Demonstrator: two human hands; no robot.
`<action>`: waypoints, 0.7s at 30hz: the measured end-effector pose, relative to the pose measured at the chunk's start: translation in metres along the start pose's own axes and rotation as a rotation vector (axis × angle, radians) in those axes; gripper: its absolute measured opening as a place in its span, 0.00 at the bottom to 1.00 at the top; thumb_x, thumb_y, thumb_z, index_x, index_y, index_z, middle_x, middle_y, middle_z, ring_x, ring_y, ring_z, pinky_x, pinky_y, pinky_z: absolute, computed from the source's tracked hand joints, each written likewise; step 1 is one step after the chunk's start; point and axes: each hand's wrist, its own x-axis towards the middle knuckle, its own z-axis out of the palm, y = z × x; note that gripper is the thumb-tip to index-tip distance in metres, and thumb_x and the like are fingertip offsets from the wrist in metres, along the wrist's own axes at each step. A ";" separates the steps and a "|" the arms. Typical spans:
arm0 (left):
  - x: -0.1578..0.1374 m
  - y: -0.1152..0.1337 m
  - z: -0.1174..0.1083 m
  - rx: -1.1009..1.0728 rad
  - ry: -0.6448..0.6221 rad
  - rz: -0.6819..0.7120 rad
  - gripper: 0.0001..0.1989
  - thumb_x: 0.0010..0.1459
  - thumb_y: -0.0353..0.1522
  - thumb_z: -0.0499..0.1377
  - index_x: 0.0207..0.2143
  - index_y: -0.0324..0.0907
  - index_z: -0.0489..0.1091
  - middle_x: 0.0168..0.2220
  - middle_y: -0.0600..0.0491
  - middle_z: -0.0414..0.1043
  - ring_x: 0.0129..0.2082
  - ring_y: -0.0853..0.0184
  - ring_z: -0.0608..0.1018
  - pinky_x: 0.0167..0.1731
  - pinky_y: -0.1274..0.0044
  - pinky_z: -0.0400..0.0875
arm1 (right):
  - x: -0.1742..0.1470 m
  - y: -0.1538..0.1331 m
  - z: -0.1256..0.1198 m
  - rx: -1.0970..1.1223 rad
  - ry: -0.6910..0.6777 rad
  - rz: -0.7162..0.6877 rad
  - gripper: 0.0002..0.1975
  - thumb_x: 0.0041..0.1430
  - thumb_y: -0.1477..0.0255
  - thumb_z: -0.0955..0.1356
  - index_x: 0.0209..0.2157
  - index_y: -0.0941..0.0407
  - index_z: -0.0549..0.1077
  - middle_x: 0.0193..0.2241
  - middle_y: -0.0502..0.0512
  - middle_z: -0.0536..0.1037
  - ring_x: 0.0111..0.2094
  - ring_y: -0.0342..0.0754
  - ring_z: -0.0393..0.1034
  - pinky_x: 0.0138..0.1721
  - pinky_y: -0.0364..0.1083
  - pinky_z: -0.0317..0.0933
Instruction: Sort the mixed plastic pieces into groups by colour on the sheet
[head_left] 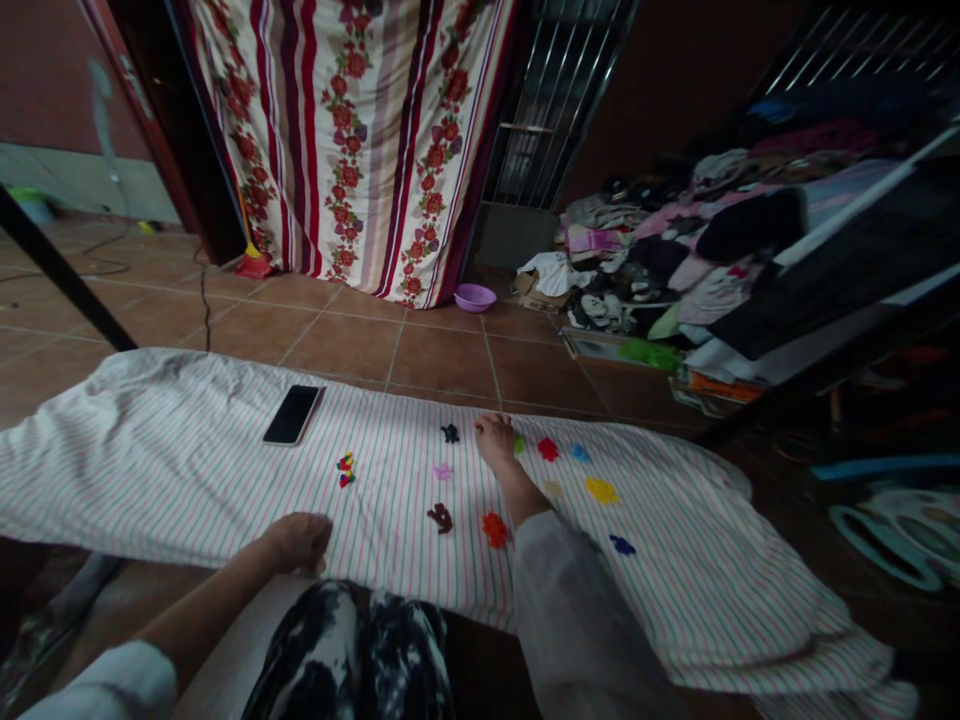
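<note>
My right hand (pixel 495 440) reaches over the far part of the striped cloth (pixel 225 480), its fingers curled closed. It is beside a light green pile of small pieces (pixel 518 443), partly hidden behind it; what the fingers hold, if anything, does not show. Near the front edge my left hand (pixel 300 541) rests as a loose fist, its inside hidden. Around them lie small piles: black pieces (pixel 450 433), pink pieces (pixel 443 471), brown pieces (pixel 440 517), orange pieces (pixel 494 530), red pieces (pixel 548 449) and yellow pieces (pixel 601 490). A mixed-colour cluster (pixel 345 469) lies left of them.
A phone (pixel 293 415) lies on the cloth's left half. Light blue pieces (pixel 580 452) and dark blue pieces (pixel 622 544) are on the right. Beyond, a floral curtain (pixel 345 140), a purple basin (pixel 475 297) and a heap of clothes (pixel 675 240) stand over the tiled floor.
</note>
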 end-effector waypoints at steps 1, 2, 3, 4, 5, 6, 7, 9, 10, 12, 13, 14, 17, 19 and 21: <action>0.000 0.000 -0.001 -0.001 -0.003 -0.001 0.09 0.45 0.30 0.62 0.26 0.45 0.63 0.32 0.59 0.77 0.37 0.68 0.77 0.38 0.79 0.68 | 0.000 0.000 0.001 0.002 0.005 0.002 0.13 0.58 0.80 0.65 0.36 0.54 0.81 0.46 0.61 0.79 0.52 0.55 0.63 0.51 0.49 0.57; -0.001 0.001 -0.001 -0.003 -0.006 -0.003 0.09 0.44 0.30 0.63 0.26 0.45 0.63 0.32 0.59 0.77 0.37 0.68 0.77 0.38 0.79 0.68 | 0.000 0.001 0.002 0.005 0.009 0.003 0.13 0.58 0.80 0.65 0.36 0.55 0.81 0.46 0.61 0.79 0.53 0.56 0.62 0.51 0.49 0.57; -0.001 0.001 -0.001 -0.003 -0.007 -0.006 0.09 0.44 0.30 0.63 0.26 0.45 0.63 0.32 0.59 0.77 0.37 0.68 0.77 0.38 0.79 0.68 | 0.000 0.001 0.002 0.010 0.014 0.004 0.13 0.58 0.80 0.65 0.36 0.55 0.81 0.46 0.61 0.79 0.53 0.56 0.62 0.52 0.49 0.57; -0.001 0.002 -0.002 -0.004 -0.007 -0.008 0.09 0.44 0.30 0.62 0.27 0.45 0.63 0.32 0.58 0.76 0.37 0.67 0.77 0.38 0.78 0.68 | -0.001 0.001 0.003 0.017 0.018 0.004 0.14 0.58 0.80 0.64 0.36 0.55 0.81 0.46 0.61 0.79 0.53 0.55 0.63 0.52 0.49 0.57; -0.002 0.002 -0.002 -0.005 -0.007 -0.010 0.08 0.44 0.30 0.62 0.27 0.45 0.63 0.32 0.58 0.76 0.37 0.67 0.77 0.38 0.78 0.68 | -0.001 0.001 0.002 0.025 0.022 0.002 0.14 0.58 0.80 0.64 0.36 0.55 0.81 0.46 0.60 0.79 0.53 0.55 0.63 0.52 0.49 0.57; -0.002 0.003 -0.002 -0.007 -0.006 -0.012 0.08 0.45 0.30 0.62 0.27 0.45 0.64 0.32 0.58 0.76 0.36 0.67 0.77 0.38 0.78 0.68 | -0.002 0.000 0.002 0.033 0.029 -0.002 0.14 0.58 0.81 0.64 0.36 0.55 0.81 0.45 0.60 0.79 0.53 0.55 0.63 0.52 0.49 0.57; -0.002 0.003 -0.003 -0.009 -0.007 -0.014 0.07 0.45 0.30 0.61 0.27 0.45 0.64 0.31 0.58 0.76 0.36 0.67 0.77 0.38 0.77 0.69 | -0.003 -0.001 0.001 0.039 0.039 -0.005 0.15 0.58 0.81 0.64 0.37 0.54 0.81 0.45 0.60 0.79 0.53 0.55 0.63 0.52 0.49 0.57; -0.002 0.003 -0.003 -0.011 -0.013 -0.019 0.06 0.45 0.30 0.61 0.28 0.45 0.65 0.31 0.58 0.76 0.35 0.67 0.78 0.37 0.77 0.69 | -0.005 -0.004 0.000 0.049 0.063 -0.010 0.15 0.58 0.81 0.64 0.36 0.54 0.81 0.44 0.60 0.79 0.52 0.55 0.64 0.52 0.50 0.57; -0.002 0.003 -0.003 -0.012 -0.016 -0.021 0.06 0.45 0.30 0.61 0.28 0.45 0.66 0.32 0.57 0.77 0.35 0.66 0.78 0.37 0.77 0.69 | -0.006 -0.006 -0.002 0.054 0.074 -0.016 0.14 0.58 0.80 0.64 0.36 0.55 0.81 0.44 0.60 0.79 0.52 0.55 0.64 0.53 0.50 0.57; -0.002 0.003 -0.004 -0.007 -0.017 -0.021 0.07 0.45 0.31 0.62 0.29 0.45 0.67 0.34 0.56 0.78 0.37 0.66 0.78 0.38 0.77 0.69 | -0.010 -0.015 -0.004 0.072 0.091 -0.045 0.14 0.58 0.80 0.64 0.36 0.55 0.81 0.43 0.60 0.79 0.52 0.54 0.64 0.54 0.50 0.57; -0.003 0.002 -0.004 -0.002 -0.015 -0.019 0.08 0.45 0.31 0.63 0.29 0.45 0.67 0.35 0.56 0.78 0.39 0.65 0.78 0.39 0.77 0.69 | -0.014 -0.022 -0.004 0.087 0.096 -0.071 0.14 0.58 0.80 0.64 0.36 0.56 0.81 0.42 0.60 0.79 0.52 0.54 0.64 0.55 0.50 0.56; -0.003 0.002 -0.004 0.004 -0.010 -0.017 0.08 0.45 0.32 0.63 0.30 0.45 0.68 0.36 0.55 0.78 0.40 0.65 0.79 0.40 0.76 0.70 | -0.017 -0.030 -0.004 0.106 0.097 -0.103 0.14 0.59 0.81 0.64 0.36 0.56 0.81 0.42 0.60 0.79 0.52 0.54 0.64 0.55 0.50 0.56; -0.004 0.003 -0.005 0.026 0.004 -0.013 0.07 0.46 0.32 0.62 0.32 0.45 0.70 0.38 0.53 0.79 0.41 0.63 0.79 0.42 0.75 0.70 | -0.033 -0.061 0.000 0.179 0.071 -0.206 0.14 0.59 0.81 0.64 0.37 0.56 0.81 0.42 0.60 0.79 0.51 0.53 0.65 0.56 0.50 0.57; -0.005 0.003 -0.005 0.036 0.009 -0.005 0.07 0.46 0.31 0.61 0.32 0.44 0.70 0.38 0.53 0.79 0.41 0.63 0.79 0.42 0.74 0.71 | -0.046 -0.086 0.006 0.228 0.021 -0.267 0.14 0.59 0.81 0.64 0.38 0.56 0.81 0.40 0.60 0.80 0.50 0.53 0.66 0.55 0.50 0.59; -0.006 0.003 -0.006 0.038 0.011 0.005 0.07 0.46 0.31 0.61 0.31 0.45 0.71 0.37 0.53 0.78 0.40 0.64 0.79 0.41 0.75 0.71 | -0.060 -0.110 0.014 0.284 -0.033 -0.328 0.15 0.60 0.81 0.63 0.40 0.56 0.80 0.40 0.59 0.79 0.48 0.51 0.68 0.54 0.49 0.61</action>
